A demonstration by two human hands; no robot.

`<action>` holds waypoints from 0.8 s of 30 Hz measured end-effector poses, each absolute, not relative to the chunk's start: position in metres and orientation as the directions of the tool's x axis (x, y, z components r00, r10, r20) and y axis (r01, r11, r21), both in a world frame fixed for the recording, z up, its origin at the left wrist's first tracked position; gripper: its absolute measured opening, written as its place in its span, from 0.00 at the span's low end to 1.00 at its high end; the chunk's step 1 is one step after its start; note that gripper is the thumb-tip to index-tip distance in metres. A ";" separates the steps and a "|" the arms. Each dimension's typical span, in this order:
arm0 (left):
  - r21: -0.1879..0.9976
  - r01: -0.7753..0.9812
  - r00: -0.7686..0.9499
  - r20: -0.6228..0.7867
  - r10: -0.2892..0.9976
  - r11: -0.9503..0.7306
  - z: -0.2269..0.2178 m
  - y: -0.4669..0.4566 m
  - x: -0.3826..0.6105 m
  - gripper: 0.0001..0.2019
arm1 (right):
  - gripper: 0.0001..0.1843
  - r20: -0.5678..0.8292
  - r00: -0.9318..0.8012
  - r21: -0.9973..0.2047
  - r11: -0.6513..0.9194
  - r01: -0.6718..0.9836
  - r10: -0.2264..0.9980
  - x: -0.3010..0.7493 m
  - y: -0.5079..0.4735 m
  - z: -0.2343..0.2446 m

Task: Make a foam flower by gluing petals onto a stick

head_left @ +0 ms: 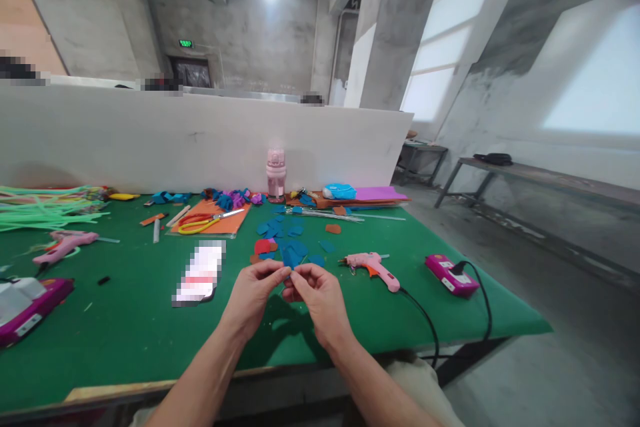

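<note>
My left hand (259,290) and my right hand (319,293) meet over the green table, thumbs and forefingers pinched together. Between the fingertips is a blue piece (291,256) that looks like felt or crepe paper; its lower part is hidden by my fingers. Just beyond my hands lie several blue cut pieces (295,227), a red piece (262,247) and a brown piece (333,229). To the right of my right hand rests a pink glue gun (370,267), its nozzle pointing left.
A magenta power strip (453,275) sits at right, its black cable trailing over the table edge. At left are a blurred phone (201,270), scissors (200,222) on orange sheets, another pink glue gun (65,245) and green strips (50,207). A pink bottle (276,177) stands before a white partition (200,140).
</note>
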State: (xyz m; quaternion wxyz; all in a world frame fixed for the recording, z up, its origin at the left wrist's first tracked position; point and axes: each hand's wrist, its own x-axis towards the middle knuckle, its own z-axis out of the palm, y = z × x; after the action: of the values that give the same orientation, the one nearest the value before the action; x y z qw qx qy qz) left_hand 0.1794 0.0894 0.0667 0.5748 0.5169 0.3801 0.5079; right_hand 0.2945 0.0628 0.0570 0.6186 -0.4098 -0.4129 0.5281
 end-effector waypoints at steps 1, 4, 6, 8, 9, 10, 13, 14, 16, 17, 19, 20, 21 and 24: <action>0.980 -0.191 0.197 0.091 0.976 -0.053 0.066 0.090 0.179 0.08 | 0.11 0.080 0.102 -0.946 0.108 -0.307 0.992 0.295 0.063 0.057; 0.971 -0.239 0.228 0.073 0.971 -0.017 0.065 0.090 0.178 0.08 | 0.10 0.094 0.123 -0.951 0.126 -0.281 0.988 0.295 0.062 0.058; 0.955 -0.293 0.290 0.046 0.956 0.043 0.065 0.091 0.177 0.09 | 0.10 0.098 0.131 -0.949 0.132 -0.287 0.987 0.294 0.062 0.060; 0.938 -0.330 0.350 0.021 0.937 0.102 0.066 0.091 0.176 0.08 | 0.11 0.081 0.116 -0.940 0.115 -0.322 0.990 0.294 0.061 0.061; 0.932 -0.340 0.366 0.010 0.930 0.124 0.067 0.090 0.175 0.08 | 0.11 0.067 0.103 -0.933 0.099 -0.347 0.992 0.293 0.061 0.062; 0.928 -0.344 0.374 -0.001 0.928 0.140 0.067 0.090 0.175 0.08 | 0.12 0.053 0.089 -0.925 0.082 -0.371 0.995 0.293 0.061 0.062; 0.922 -0.348 0.382 -0.026 0.924 0.170 0.068 0.089 0.175 0.08 | 0.12 0.023 0.067 -0.909 0.049 -0.414 0.998 0.292 0.060 0.062; 0.921 -0.348 0.384 -0.028 0.923 0.173 0.068 0.089 0.175 0.07 | 0.12 0.021 0.065 -0.909 0.046 -0.414 0.998 0.292 0.060 0.061; 0.919 -0.351 0.384 -0.031 0.923 0.177 0.067 0.089 0.176 0.06 | 0.12 0.031 0.069 -0.920 0.056 -0.388 0.997 0.293 0.060 0.060; 0.917 -0.355 0.381 -0.035 0.924 0.181 0.067 0.089 0.176 0.06 | 0.11 0.047 0.076 -0.930 0.071 -0.360 0.996 0.293 0.060 0.059; 0.909 -0.368 0.374 -0.047 0.926 0.194 0.067 0.089 0.177 0.06 | 0.10 0.103 0.099 -0.955 0.126 -0.270 0.990 0.293 0.059 0.057; 0.905 -0.378 0.367 -0.050 0.929 0.198 0.067 0.089 0.177 0.06 | 0.10 0.138 0.111 -0.964 0.159 -0.213 0.984 0.293 0.058 0.057; 0.900 -0.388 0.356 -0.052 0.933 0.198 0.067 0.089 0.177 0.06 | 0.09 0.172 0.121 -0.969 0.190 -0.156 0.978 0.292 0.057 0.057; 0.888 -0.417 0.311 -0.061 0.948 0.194 0.069 0.090 0.178 0.07 | 0.09 0.242 0.123 -0.968 0.247 -0.031 0.963 0.291 0.055 0.056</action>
State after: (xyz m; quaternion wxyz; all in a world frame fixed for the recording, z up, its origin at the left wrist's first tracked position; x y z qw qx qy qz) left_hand 0.1777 0.0901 0.0686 0.7000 0.4067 0.3268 0.4876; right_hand 0.2910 0.0555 0.0562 0.5980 -0.4515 -0.5157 0.4154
